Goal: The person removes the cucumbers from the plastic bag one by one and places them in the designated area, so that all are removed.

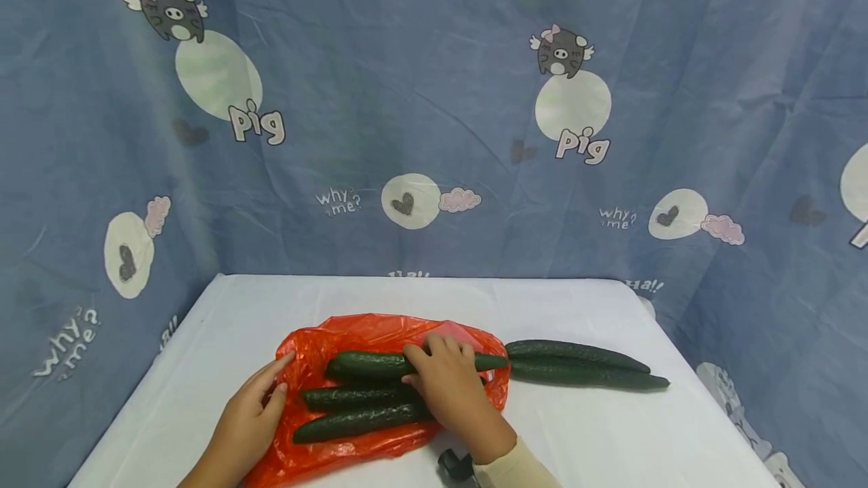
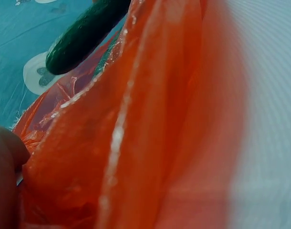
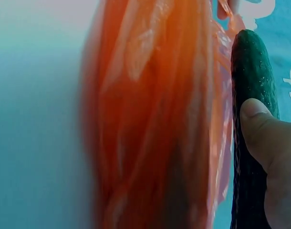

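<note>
My right hand grips a dark green cucumber from above. In the right wrist view, the thumb lies along this cucumber. The cucumber is over a red plastic bag. Below it in the head view, several more cucumbers lie on the bag, the nearest cucumber closest to me. My left hand holds the bag's left edge between thumb and fingers. The left wrist view shows the red film rising beside that hand, with a cucumber's end above its rim.
Two cucumbers lie side by side on the white table, right of the bag. A small black object sits by my right wrist at the near side. Behind the table hangs a blue printed cloth.
</note>
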The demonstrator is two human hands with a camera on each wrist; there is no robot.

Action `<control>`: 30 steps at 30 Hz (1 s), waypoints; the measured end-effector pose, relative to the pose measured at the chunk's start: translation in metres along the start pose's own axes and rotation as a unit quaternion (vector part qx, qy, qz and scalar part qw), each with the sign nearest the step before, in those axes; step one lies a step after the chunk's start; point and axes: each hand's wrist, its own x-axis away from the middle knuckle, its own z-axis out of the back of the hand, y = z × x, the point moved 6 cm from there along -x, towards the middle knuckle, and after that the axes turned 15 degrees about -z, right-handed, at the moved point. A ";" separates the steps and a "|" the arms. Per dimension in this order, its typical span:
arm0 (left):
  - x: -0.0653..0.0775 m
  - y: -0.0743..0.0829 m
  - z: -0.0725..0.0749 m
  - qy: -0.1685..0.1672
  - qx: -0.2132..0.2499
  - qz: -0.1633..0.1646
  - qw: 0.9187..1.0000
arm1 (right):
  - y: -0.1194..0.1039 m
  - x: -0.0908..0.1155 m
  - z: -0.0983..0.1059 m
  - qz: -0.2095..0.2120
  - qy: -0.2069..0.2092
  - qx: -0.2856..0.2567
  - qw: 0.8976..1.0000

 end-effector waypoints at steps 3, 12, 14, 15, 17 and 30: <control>0.000 -0.001 0.000 -0.002 0.001 0.006 1.000 | 0.006 0.001 0.004 -0.006 0.004 0.003 1.000; -0.003 -0.001 0.006 0.014 -0.011 -0.015 1.000 | 0.032 0.002 0.012 -0.022 0.009 -0.006 1.000; -0.003 -0.001 0.006 0.015 -0.010 -0.015 1.000 | 0.038 0.004 0.012 -0.026 0.009 -0.014 1.000; -0.002 -0.001 0.005 0.013 -0.009 -0.013 1.000 | 0.041 0.005 0.012 -0.029 0.010 -0.018 0.999; -0.002 -0.002 0.004 0.009 -0.007 -0.008 1.000 | 0.047 0.008 0.011 -0.034 0.006 -0.022 0.999; 0.000 0.000 -0.003 -0.006 -0.003 0.006 1.000 | 0.079 0.021 0.007 -0.046 0.005 -0.007 0.999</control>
